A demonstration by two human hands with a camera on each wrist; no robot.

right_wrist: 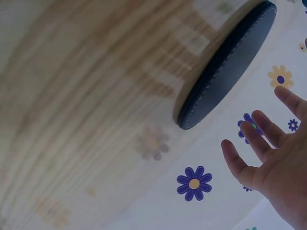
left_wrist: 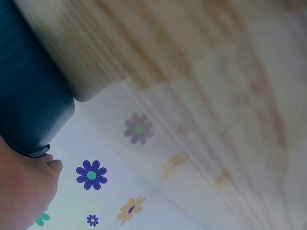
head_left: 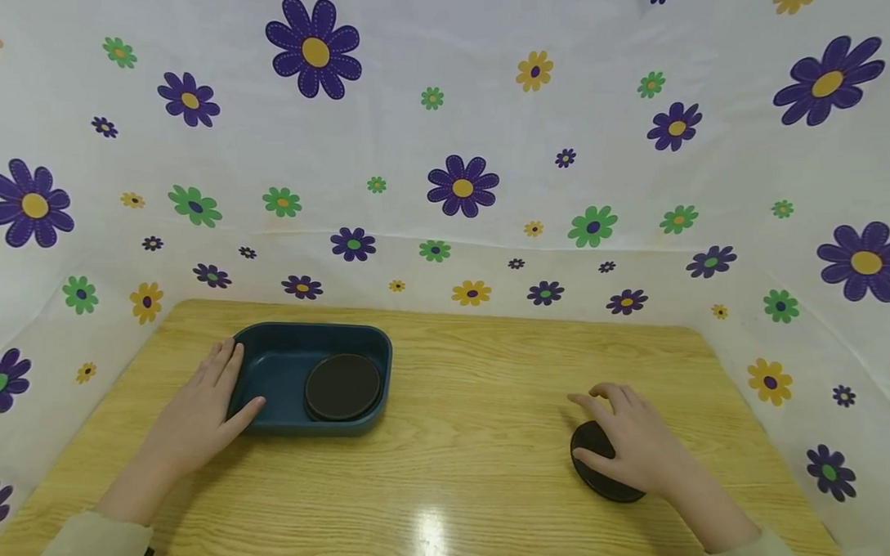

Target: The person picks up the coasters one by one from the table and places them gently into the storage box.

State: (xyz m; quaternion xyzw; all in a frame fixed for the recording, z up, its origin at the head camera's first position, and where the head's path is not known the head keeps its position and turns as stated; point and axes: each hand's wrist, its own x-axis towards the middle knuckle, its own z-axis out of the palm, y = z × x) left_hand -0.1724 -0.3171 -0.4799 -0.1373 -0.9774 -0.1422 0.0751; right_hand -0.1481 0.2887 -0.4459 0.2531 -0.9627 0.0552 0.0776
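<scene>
In the head view a dark blue rectangular tray (head_left: 278, 426) with rounded corners and raised walls sits on the left of the table. A black round coaster (head_left: 343, 386) lies flat in its right half. My left hand (head_left: 197, 408) rests on the tray's left end, fingers extended along the rim and thumb reaching over the near wall. On the right, another black round coaster (head_left: 596, 480), with stitching round its edge in the right wrist view, lies on the table. My right hand (head_left: 641, 440) is above it, fingers spread and holding nothing; the right wrist view shows a gap between them.
The wooden table (head_left: 469, 426) has a pale, shiny grain. A white cloth (head_left: 391, 137) printed with purple, green and yellow flowers stands behind it and along both sides.
</scene>
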